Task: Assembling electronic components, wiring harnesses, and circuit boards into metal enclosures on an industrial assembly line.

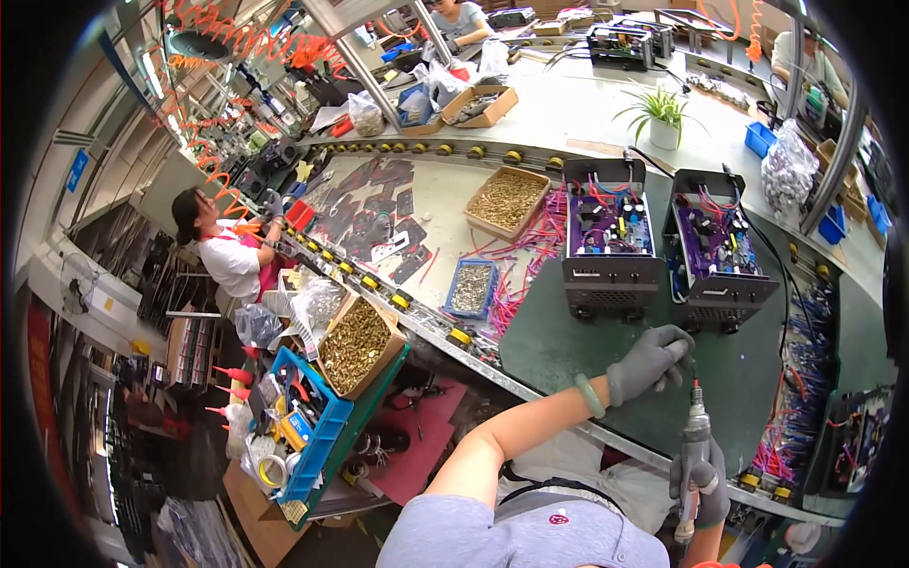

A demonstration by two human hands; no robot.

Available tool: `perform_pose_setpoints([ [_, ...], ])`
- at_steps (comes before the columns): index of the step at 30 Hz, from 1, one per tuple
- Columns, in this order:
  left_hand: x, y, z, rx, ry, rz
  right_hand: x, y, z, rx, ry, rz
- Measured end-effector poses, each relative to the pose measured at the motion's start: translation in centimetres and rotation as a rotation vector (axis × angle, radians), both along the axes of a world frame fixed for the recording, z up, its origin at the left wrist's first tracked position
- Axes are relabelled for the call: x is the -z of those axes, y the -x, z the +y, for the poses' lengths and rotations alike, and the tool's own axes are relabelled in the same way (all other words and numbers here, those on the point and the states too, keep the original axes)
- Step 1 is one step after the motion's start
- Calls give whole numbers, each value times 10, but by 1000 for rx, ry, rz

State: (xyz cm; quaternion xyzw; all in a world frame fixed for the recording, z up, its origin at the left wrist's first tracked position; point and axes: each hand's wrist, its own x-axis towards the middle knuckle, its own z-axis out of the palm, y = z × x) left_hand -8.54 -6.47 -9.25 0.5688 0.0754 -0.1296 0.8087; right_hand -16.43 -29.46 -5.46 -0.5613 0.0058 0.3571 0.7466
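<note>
My right hand [703, 488], in a grey glove, is wrapped round a power screwdriver [696, 431] held upright, its red-ringed bit pointing away from me. My left hand [651, 364], also gloved in grey, has its fingers curled together close to the bit's tip. Whatever those fingers may pinch is too small to make out. Just beyond my hands, two black metal device cases [614, 241] [721, 251] stand side by side on the dark green board [568, 355]. Their tops are off, showing purple circuit boards and red and blue wires.
Left of the cases are a carton of brass-coloured fittings [508, 201], a blue tray of small metal parts [471, 289] and loose pink wires [516, 275]. Another carton of brass parts [358, 346] stands beside a blue tool crate [327, 426]. A co-worker [232, 246] stands at the left.
</note>
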Motion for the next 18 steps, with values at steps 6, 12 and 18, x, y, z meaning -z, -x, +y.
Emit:
perform_pose_setpoints([
  [6,-13,-10,-11,172,74,71,2,0,-7,18,-36,-70],
  [12,-32,-19,-28,292,65,26,-16,1,-20,93,96,-58],
  [18,-39,-22,-35,248,108,82,-18,-14,-27,-3,483,-485],
])
